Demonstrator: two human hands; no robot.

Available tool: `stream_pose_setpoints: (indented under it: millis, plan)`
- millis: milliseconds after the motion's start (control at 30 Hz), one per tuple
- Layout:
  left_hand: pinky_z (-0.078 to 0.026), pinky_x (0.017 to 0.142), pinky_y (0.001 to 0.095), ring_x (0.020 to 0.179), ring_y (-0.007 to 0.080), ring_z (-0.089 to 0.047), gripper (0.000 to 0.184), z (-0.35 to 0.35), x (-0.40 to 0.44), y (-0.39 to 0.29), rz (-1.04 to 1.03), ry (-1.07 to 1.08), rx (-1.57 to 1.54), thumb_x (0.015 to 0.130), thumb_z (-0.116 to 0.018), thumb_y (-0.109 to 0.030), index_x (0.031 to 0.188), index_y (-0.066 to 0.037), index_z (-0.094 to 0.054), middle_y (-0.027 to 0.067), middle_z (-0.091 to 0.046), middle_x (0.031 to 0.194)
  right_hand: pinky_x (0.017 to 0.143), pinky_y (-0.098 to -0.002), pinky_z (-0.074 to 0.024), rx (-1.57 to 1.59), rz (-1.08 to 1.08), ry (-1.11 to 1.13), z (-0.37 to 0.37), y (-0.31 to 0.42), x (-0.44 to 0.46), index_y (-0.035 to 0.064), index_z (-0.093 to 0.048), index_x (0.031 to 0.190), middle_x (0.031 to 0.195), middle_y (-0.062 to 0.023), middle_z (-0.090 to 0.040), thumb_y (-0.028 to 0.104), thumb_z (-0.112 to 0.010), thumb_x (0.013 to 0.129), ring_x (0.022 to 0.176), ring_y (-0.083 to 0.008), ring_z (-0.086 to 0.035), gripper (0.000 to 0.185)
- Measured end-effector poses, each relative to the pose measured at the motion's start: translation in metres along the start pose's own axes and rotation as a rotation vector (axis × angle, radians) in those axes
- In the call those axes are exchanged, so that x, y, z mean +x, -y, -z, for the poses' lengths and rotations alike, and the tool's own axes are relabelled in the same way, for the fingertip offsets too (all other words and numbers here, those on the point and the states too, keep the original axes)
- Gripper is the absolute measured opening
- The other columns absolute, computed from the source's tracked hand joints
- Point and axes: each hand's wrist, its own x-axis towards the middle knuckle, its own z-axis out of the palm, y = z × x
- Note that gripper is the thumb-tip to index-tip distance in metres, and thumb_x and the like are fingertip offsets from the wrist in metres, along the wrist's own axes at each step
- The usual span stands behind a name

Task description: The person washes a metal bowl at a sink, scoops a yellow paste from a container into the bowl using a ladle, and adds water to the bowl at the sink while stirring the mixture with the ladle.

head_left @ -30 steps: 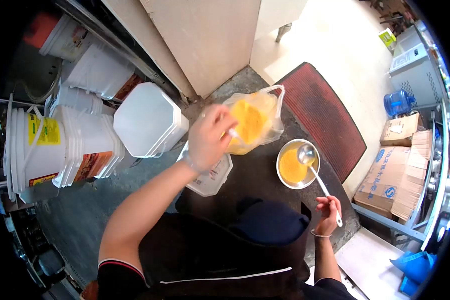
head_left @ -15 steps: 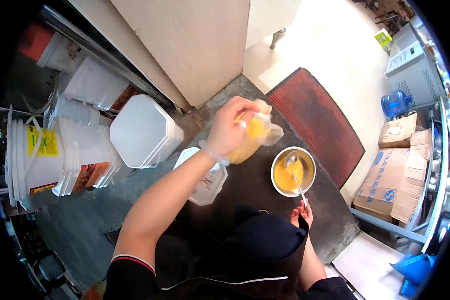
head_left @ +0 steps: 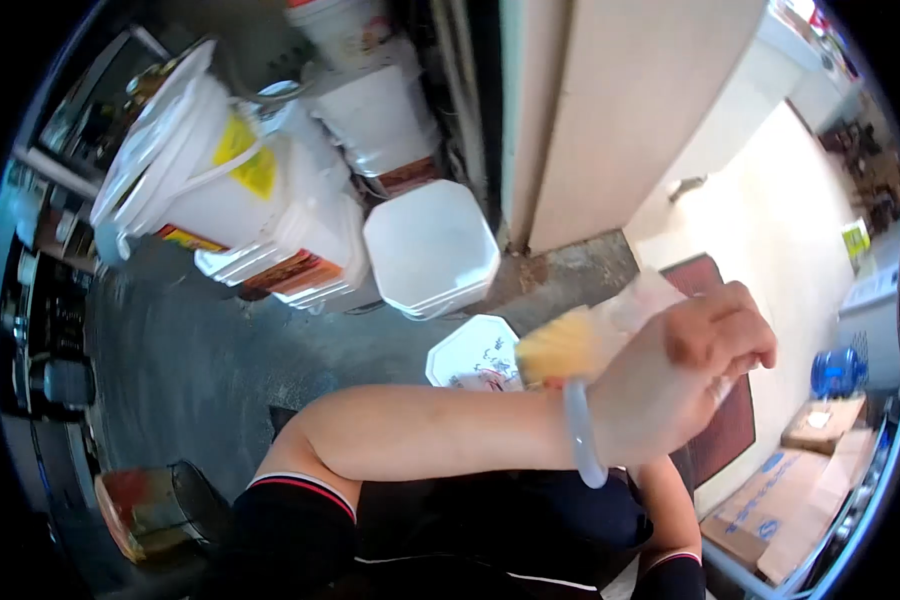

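The left hand blocks the right hand from view, and the yellow-filled bag is blurred.

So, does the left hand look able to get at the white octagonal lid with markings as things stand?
Probably yes: the visible part of the marked lid looks uncovered beside the forearm, but the left hand seems busy with a blurred plastic bag.

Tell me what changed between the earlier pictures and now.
The view has swung left. The left hand has moved right, toward the red mat, beside the blurred yellow bag; its grip is unclear. Right hand, spoon and bowl are no longer visible. The octagonal white bucket and flat lid stay put.
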Motion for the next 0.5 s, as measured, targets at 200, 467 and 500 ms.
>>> stream_pose_setpoints:
  millis: [200,467,500]
  plan:
    - [-0.046,0.067,0.0329,0.083,0.0217,-0.056,0.023,0.082,-0.019,-0.044,-0.118,0.112,0.327,0.07,-0.06,0.0,0.093,-0.003,-0.056,0.0072,-0.052,0.087,0.083,-0.0334,-0.0444,0.172,0.047,0.233,-0.059,0.047,0.086,0.0,-0.044,0.117,0.112,-0.0119,-0.052,0.028,-0.072,0.071,0.099,-0.0216,-0.053,0.06]
    - [-0.044,0.085,0.0289,0.106,0.0179,-0.052,0.042,0.227,-0.133,-0.017,0.404,-0.491,0.512,0.079,-0.061,-0.005,0.119,-0.001,-0.049,0.0093,-0.053,0.116,0.068,-0.0252,-0.0452,0.196,-0.197,0.068,-0.132,0.144,0.143,0.0038,-0.064,0.085,0.082,-0.0029,-0.061,0.03,-0.063,0.081,0.075,-0.0109,-0.056,0.027]
    - [-0.045,0.082,0.0273,0.101,0.0162,-0.054,0.037,0.245,-0.165,0.004,0.549,-0.549,0.42,0.081,-0.059,-0.005,0.116,-0.001,-0.051,0.0086,-0.056,0.111,0.072,-0.0245,-0.0445,0.121,-0.205,0.082,-0.139,0.153,0.152,0.0042,-0.065,0.089,0.086,-0.0028,-0.061,0.032,-0.062,0.082,0.08,-0.0103,-0.056,0.028]
